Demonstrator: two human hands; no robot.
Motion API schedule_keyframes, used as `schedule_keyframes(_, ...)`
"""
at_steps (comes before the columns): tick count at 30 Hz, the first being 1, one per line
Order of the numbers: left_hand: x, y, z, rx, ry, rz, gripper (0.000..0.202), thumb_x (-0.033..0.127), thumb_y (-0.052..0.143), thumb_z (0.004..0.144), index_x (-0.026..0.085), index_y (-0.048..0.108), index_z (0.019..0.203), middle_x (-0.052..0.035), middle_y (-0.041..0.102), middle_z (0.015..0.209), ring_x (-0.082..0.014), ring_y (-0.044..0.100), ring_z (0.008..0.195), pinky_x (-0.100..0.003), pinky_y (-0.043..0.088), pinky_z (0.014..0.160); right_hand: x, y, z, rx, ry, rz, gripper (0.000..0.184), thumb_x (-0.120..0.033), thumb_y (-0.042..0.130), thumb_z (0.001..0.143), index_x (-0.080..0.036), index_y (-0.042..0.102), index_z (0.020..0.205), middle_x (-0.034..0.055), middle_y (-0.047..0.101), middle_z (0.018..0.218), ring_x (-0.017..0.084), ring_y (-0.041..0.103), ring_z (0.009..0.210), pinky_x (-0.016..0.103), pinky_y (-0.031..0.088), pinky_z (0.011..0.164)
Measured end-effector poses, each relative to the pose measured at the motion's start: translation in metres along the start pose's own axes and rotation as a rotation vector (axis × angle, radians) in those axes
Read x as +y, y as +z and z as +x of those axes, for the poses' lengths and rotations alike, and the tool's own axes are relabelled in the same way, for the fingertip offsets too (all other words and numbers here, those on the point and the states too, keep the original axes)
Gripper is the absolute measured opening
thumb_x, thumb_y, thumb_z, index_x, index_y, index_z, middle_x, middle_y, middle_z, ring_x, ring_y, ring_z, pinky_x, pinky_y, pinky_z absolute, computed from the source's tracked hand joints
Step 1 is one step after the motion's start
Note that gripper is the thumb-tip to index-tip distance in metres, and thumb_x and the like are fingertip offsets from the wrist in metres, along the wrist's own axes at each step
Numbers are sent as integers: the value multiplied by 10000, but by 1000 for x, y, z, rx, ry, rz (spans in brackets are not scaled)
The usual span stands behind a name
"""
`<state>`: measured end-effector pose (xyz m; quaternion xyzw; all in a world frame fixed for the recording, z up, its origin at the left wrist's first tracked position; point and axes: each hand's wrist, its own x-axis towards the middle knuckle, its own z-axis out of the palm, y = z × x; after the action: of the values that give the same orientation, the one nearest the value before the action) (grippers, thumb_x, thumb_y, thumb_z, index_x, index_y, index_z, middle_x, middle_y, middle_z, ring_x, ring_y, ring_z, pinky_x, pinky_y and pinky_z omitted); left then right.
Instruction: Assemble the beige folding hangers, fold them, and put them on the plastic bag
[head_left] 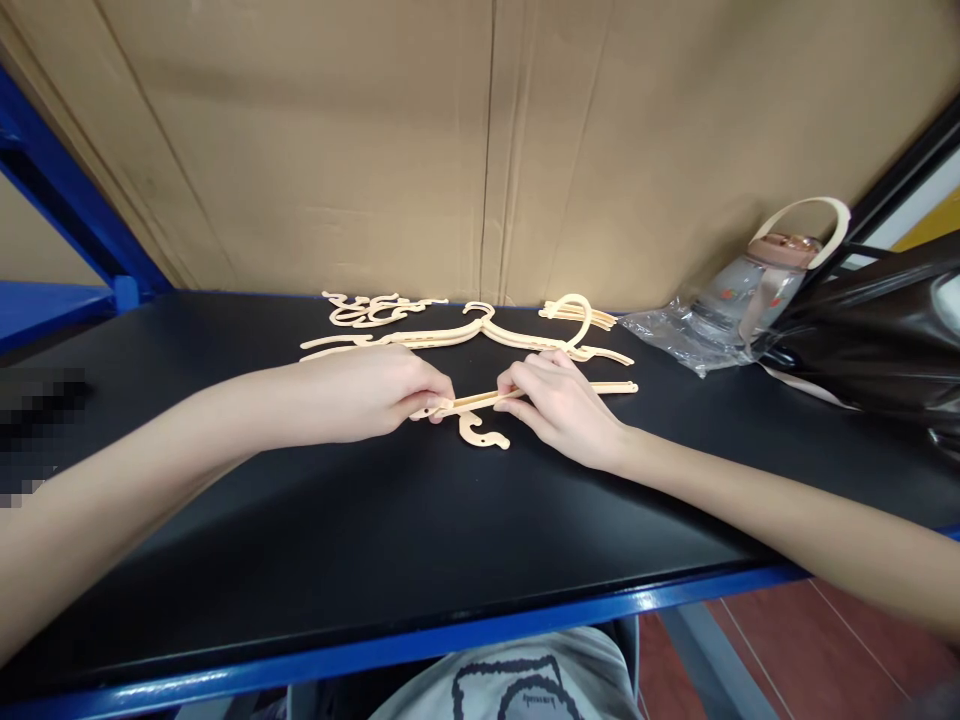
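Between my hands is a cream plastic hanger arm point(476, 400), a long thin strip held level just above the black tabletop. My left hand point(394, 390) pinches its left end, and a small holed tip pokes out past the fingers. My right hand point(551, 400) grips the strip farther right with thumb and fingers closed. Beyond that hand, a cream strip end point(615, 387) shows; whether it belongs to the same piece is hidden. Just below the strip lies a small curved hook piece point(482, 433). Behind my hands rest hangers point(450, 335) with a hook standing up.
Several loose hook pieces point(371, 308) lie at the back left. A stack of strips point(581, 313) sits at the back right. Farther right are a plastic bag point(679, 335), a handled water bottle point(765, 280) and a black bag point(877, 330). Cardboard point(337, 150) walls the back.
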<state>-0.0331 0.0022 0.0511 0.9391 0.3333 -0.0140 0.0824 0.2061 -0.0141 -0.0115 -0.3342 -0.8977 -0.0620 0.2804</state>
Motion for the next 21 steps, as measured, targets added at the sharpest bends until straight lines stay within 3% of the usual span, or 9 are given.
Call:
schedule_keyframes(15,-7,2,4,15,-105,-57,271,278,422,897,230,665,787,21,648,693,-128,566,620,-225,360,574,-1,1,0,-24,53,10,114,-245,508,952,-192,492,853,15,642,815,161,541,730,315,332,815)
schedule_keyframes(18,-9,3,6,30,-69,-131,283,294,433,894,220,700,835,15,658,712,-126,568,631,-218,370,579,-1,1,1,-16,64,-29,104,-234,515,947,-188,504,854,25,641,815,175,534,749,316,328,813)
schedule_keyframes(21,-11,2,7,-25,-3,-260,303,312,439,902,209,724,902,6,666,748,-123,573,661,-207,388,599,0,0,2,-43,59,-31,111,-228,517,947,-183,504,846,25,636,813,173,530,753,309,322,812)
